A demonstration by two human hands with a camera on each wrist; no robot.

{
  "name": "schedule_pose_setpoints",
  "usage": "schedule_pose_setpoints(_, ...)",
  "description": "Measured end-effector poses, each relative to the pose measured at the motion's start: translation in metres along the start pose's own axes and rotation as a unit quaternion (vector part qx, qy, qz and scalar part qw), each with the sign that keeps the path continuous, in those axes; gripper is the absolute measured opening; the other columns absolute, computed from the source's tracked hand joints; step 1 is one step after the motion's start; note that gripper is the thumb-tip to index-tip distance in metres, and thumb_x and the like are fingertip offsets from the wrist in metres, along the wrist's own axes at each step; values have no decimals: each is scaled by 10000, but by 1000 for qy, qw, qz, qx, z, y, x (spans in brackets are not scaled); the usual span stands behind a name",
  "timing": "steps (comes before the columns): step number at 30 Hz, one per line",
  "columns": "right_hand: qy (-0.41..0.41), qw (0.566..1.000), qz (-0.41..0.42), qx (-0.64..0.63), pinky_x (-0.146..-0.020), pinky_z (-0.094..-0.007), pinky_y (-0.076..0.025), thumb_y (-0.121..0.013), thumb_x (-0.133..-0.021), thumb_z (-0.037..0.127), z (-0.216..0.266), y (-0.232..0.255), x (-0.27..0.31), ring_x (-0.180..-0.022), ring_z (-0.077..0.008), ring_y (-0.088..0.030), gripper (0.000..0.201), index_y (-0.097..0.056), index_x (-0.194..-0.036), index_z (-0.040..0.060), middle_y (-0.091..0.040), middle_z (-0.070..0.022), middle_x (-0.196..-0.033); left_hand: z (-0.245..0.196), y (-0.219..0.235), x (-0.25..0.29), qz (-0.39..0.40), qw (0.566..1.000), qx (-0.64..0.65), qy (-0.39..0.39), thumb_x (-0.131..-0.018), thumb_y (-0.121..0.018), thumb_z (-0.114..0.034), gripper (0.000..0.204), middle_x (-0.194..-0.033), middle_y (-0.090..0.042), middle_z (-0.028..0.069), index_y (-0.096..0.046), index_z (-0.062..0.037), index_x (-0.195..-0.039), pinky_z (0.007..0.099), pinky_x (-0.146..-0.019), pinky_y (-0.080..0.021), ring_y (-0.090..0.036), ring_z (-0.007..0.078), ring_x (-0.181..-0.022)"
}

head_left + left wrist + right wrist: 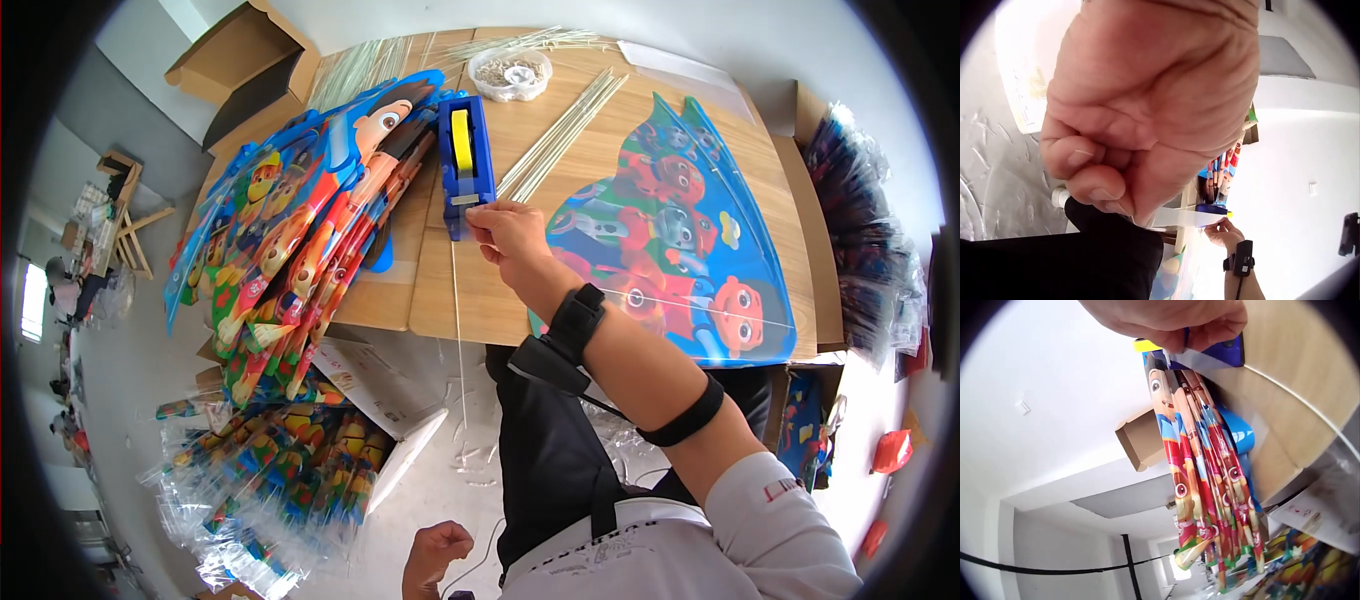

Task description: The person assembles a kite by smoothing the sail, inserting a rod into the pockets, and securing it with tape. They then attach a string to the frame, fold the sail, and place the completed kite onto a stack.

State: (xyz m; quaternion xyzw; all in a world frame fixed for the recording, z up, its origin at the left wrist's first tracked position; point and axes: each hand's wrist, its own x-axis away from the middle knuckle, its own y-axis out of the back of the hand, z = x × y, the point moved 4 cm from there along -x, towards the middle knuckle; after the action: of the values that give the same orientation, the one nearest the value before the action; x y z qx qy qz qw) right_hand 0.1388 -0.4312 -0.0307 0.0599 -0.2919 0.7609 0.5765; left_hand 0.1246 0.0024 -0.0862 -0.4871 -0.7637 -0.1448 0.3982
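Left hand (1147,112) pinches tape (1179,217) drawn out but uncut, right hand (512,238) grips the dispenser (483,150), 1 flat sheet (640,240) seemingly unfinished

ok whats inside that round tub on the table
The round tub holds pale pieces, too small to identify, with a whitish item among them. Whatever lies beneath the top layer is covered.

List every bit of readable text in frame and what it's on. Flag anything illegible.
"BUR", on the hem of the shirt; the letters after it are too distorted to read surely.
Red lettering on the sleeve: cut off and blurred, not readable.
White carton: print too small to read.
Wrist camera: small pale marking, too small to read.
Tape dispenser: no text I can make out.
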Motion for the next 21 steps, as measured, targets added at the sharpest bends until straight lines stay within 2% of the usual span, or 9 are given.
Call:
schedule_pose_setpoints(3, -80, 990, -53, 102, -504, -263, -362, -707, -756, 85, -26, 4, -12, -585, -87, -504, 71, -636, -764, 86, -571, 11, -670, 12, 9, -3, 4, 1000, -3, 5, -739, -648, 22, 37, -649, -575, 17, -634, 18, -772, 211, -593, -418, -509, 76, -612)
schedule_pose_setpoints(6, -50, 997, -32, 49, -506, -266, -348, -701, -742, 60, -33, 9, 4, -584, -79, -483, 85, -620, -737, 86, -545, 19, -644, 22, 21, -6, 12, 995, -91, 35, -740, -639, 29, 39, -727, -582, 26, -620, 8, -768, 220, -640, -426, -518, 82, -669)
schedule_pose_setpoints(7, -55, 997, -38, 48, -506, -266, -348, -701, -742, 60, -29, 17, 8, -584, -79, -483, 85, -620, -737, 86, -545, 19, -644, 16, 22, -2, 4, 998, -62, -29, -737, -631, 36, 50, -783, -578, 36, -609, 5, -769, 227, -669, -426, -522, 95, -712)
schedule_pose_setpoints(9, 16, 998, 45, 37, -515, -259, -357, -694, -741, 61, 4, 34, 12, -597, -80, -487, 93, -608, -725, 94, -546, 17, -648, 0, 27, 4, -6, 988, -50, -149, -718, -593, 76, 96, -923, -549, 64, -574, 2, -774, 238, -732, -412, -524, 137, -821)
schedule_pose_setpoints(10, 24, 999, 44, -5, -496, -251, -339, -699, -724, 55, 20, 49, 14, -572, -88, -470, 98, -605, -715, 80, -530, 15, -638, -12, 27, 3, -6, 984, -30, -175, -713, -580, 87, 103, -888, -557, 72, -575, 4, -774, 239, -720, -415, -529, 147, -799)
schedule_pose_setpoints(11, 32, 998, 42, -46, -476, -243, -321, -705, -707, 50, 35, 69, 17, -547, -95, -452, 105, -601, -706, 65, -513, 14, -628, -24, 26, 2, -6, 980, -10, -199, -708, -567, 98, 112, -853, -565, 81, -575, 7, -773, 240, -709, -417, -534, 157, -776)
schedule_pose_setpoints(13, 45, 994, 21, -93, -503, -240, -353, -698, -728, 64, 69, 119, 31, -578, -88, -473, 100, -600, -735, 84, -504, 26, -629, -44, 22, -4, 11, 987, 10, -161, -710, -553, 98, 102, -770, -573, 86, -574, 9, -757, 236, -673, -423, -537, 154, -715)
schedule_pose_setpoints(17, 40, 976, 87, -196, -518, -229, -392, -654, -798, 68, 115, 247, 65, -602, -71, -491, 71, -583, -801, 76, -531, 11, -688, -104, -17, -23, -6, 965, -161, -209, -728, -609, 13, 33, -656, -567, 12, -578, 8, -739, 205, -591, -419, -511, 67, -608)
schedule_pose_setpoints(21, 106, 962, -28, -249, -515, -221, -394, -619, -827, 60, 124, 344, 145, -590, -70, -483, 63, -558, -820, 74, -551, -1, -735, -149, -69, -47, 22, 935, -221, -276, -738, -549, 7, 13, -646, -529, 17, -538, 1, -738, 209, -558, -376, -477, 81, -582)
